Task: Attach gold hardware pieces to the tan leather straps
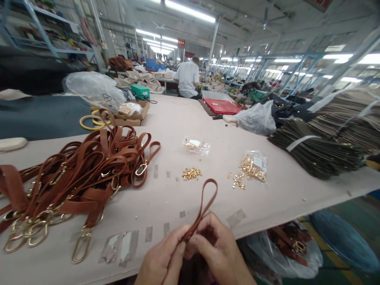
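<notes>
Close to the table's front edge, a brown leather strap rises in a loop from between my two hands. My left hand pinches it from the left with fingers closed. My right hand grips the same strap from the right, thumb and fingers pressed together around it. The strap's lower end is hidden by the hands. Just beyond the loop lies a small pile of gold metal studs. To the right, more gold pieces spill beside a clear bag of gold hardware.
A heap of brown straps with gold clasps covers the table's left. Another small plastic bag lies mid-table. Bundled dark leather pieces are stacked at right. A plastic bag of straps hangs below the edge. A person sits further back.
</notes>
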A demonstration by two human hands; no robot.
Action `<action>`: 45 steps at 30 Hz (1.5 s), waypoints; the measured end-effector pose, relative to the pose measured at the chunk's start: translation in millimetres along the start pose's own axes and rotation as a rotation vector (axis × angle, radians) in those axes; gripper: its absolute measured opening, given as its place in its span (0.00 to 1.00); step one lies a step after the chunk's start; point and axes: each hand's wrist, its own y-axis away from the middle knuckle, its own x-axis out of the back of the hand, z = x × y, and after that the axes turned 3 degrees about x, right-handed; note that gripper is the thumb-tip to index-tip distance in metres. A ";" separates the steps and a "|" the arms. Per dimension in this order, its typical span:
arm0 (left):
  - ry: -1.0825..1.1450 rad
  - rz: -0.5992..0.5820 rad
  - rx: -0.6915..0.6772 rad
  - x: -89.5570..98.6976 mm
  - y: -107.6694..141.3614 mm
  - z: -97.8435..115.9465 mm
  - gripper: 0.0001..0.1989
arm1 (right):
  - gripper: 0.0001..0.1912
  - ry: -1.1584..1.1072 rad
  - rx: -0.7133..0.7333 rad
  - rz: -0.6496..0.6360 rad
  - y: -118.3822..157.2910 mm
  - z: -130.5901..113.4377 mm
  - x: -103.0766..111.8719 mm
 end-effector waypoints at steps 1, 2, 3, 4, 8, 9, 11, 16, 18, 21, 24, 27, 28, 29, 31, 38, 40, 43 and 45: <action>0.022 0.023 0.053 -0.5 -4.1 1.7 0.17 | 0.09 0.123 0.027 0.040 -5.9 -1.0 14.9; 0.044 0.057 0.100 -0.6 -7.7 3.3 0.18 | 0.08 0.266 0.066 0.106 -12.7 -0.5 32.8; 0.065 0.094 0.141 -0.3 -10.7 4.9 0.20 | 0.09 0.421 0.111 0.190 -20.2 1.5 52.8; 0.083 0.122 0.177 0.3 -13.0 6.4 0.22 | 0.09 0.562 0.159 0.275 -28.0 4.8 73.7; 0.118 0.160 0.314 4.3 -17.3 10.0 0.29 | 0.10 1.033 0.315 0.275 -55.5 22.2 139.6; 0.125 0.164 0.340 5.5 -17.7 10.2 0.30 | 0.11 1.093 0.340 0.228 -60.0 25.6 147.7; 0.150 0.166 0.388 7.8 -18.3 10.1 0.30 | 0.12 1.130 0.365 0.146 -65.7 30.2 154.6; 0.252 0.133 0.459 10.9 -20.5 11.0 0.26 | 0.13 1.126 0.360 0.087 -73.8 34.7 159.7; 0.290 0.101 0.461 11.0 -21.9 10.6 0.25 | 0.12 1.133 0.292 0.086 -80.4 37.6 167.9; 0.314 0.081 0.435 10.7 -22.9 8.3 0.19 | 0.11 1.106 0.168 0.055 -89.9 40.2 179.4; 0.311 0.071 0.408 9.5 -21.2 4.9 0.12 | 0.11 1.072 0.138 0.080 -86.5 35.5 174.8; 0.278 0.063 0.390 7.4 -19.2 1.8 0.10 | 0.09 0.958 0.215 0.159 -63.5 25.6 141.5; 0.256 0.064 0.383 6.6 -18.8 1.2 0.10 | 0.08 0.879 0.269 0.174 -52.9 22.1 124.2; 0.229 0.068 0.374 5.8 -18.5 1.0 0.09 | 0.07 0.786 0.332 0.175 -41.9 18.7 105.0; 0.171 0.085 0.338 4.6 -18.0 1.8 0.08 | 0.03 0.603 0.480 0.149 -22.7 12.5 64.4; -0.019 0.101 0.139 3.7 -13.1 9.9 0.08 | 0.07 0.447 0.681 0.121 -11.1 9.0 -16.0; -0.050 0.105 0.109 3.1 -11.5 10.2 0.08 | 0.07 0.458 0.686 0.114 -12.1 12.1 -18.0; -0.068 0.114 0.085 1.3 -9.5 8.7 0.09 | 0.08 0.476 0.699 0.130 -10.1 15.4 -16.6; -0.059 0.120 0.076 0.1 -8.7 7.5 0.09 | 0.08 0.484 0.709 0.145 -8.2 15.8 -16.5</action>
